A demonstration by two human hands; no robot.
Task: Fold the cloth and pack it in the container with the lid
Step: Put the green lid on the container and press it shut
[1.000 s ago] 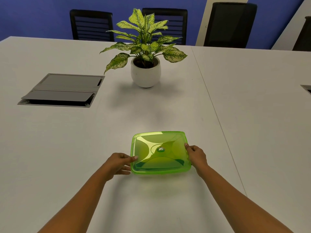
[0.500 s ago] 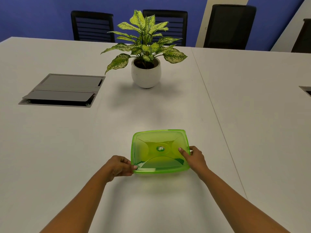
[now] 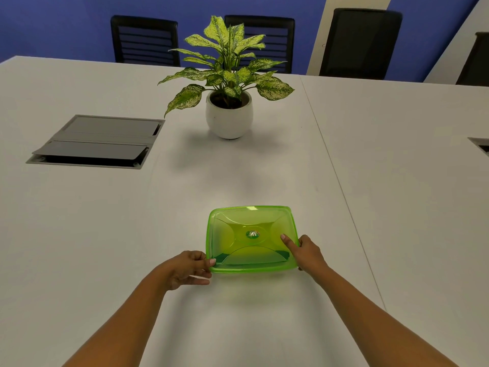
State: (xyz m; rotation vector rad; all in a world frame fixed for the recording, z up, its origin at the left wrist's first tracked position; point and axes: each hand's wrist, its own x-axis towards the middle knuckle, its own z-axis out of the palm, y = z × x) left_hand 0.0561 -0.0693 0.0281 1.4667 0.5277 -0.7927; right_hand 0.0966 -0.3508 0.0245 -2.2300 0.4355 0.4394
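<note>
Head view: a person's two bare forearms reach forward over a white table (image 3: 105, 234).
Container: a square, translucent green container (image 3: 251, 269) sits flat on the table near the person, between the two hands and in line with the potted plant further back.
Lid: the green lid (image 3: 238, 221) lies on top of the container, with a small round logo at its middle.
Cloth: a darker green shape shows dimly through the lid along the near edge. I cannot tell whether it is the cloth.
Left hand: the left hand (image 3: 189, 268) pinches the container's near-left corner, thumb tip on the rim and curled fingers beside and below it.
Right hand: the right hand (image 3: 307, 254) holds the right edge, index finger stretched out on the lid and the other fingers wrapped over the rim.
Potted plant: a speckled leafy plant (image 3: 229, 75) stands in a round white pot (image 3: 229, 117), well apart from the container.
Cable hatch: a grey flap panel (image 3: 98, 140) is set into the table at the left.
Chairs: black chairs (image 3: 144, 39) stand along the far side, against a blue wall (image 3: 53, 22).
</note>
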